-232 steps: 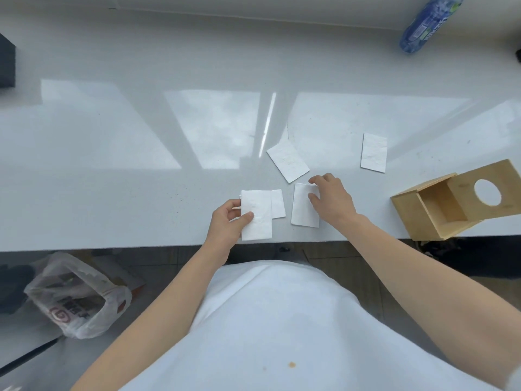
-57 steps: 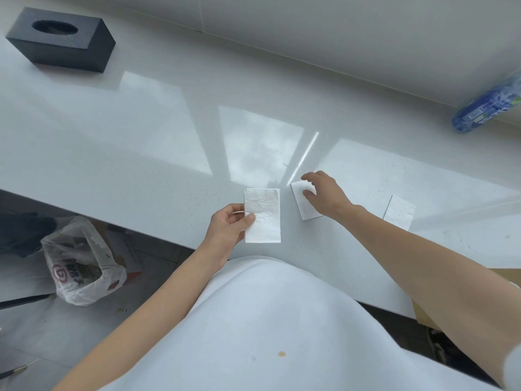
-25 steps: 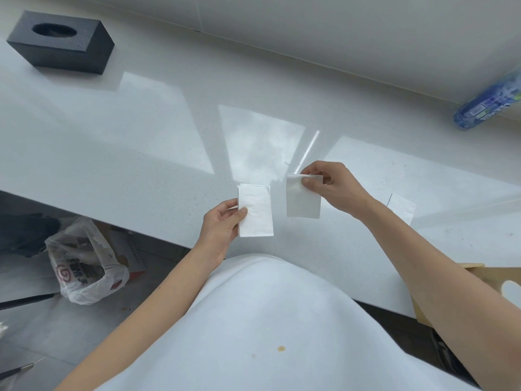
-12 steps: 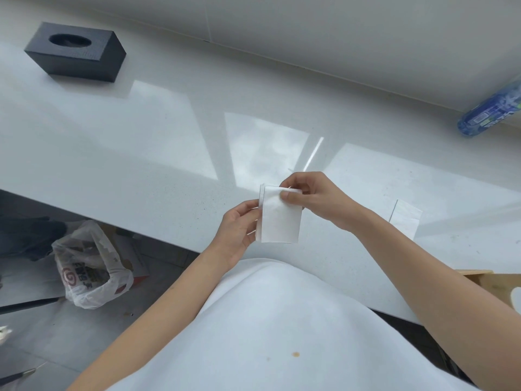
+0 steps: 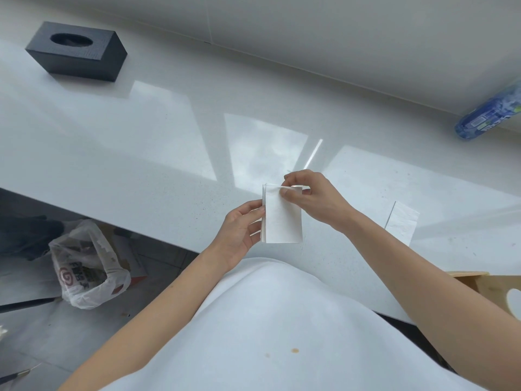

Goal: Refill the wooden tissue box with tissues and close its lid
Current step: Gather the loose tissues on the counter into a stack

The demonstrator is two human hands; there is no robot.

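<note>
Two hands on one tissue stack (image 5: 282,218) | left hand (image 5: 239,231) pinches its left edge, right hand (image 5: 310,197) its top | step: gathering | loose tissue (image 5: 401,225) right | wooden box (image 5: 496,290) near right | next: collect it, load box

Bright, even daylight throughout. Pale window-shaped reflections across the glossy white counter (image 5: 141,142), with one thin streak of glare at centre. Soft, faint shadows only: a short one beside the black box (image 5: 76,50) at upper left, dimmer floor under the counter edge at lower left. Wide-angle bending toward the edges, wall line slanting across the top. Blue bottle (image 5: 490,114) at the right edge stretched and slightly smeared. Centre sharp.
</note>
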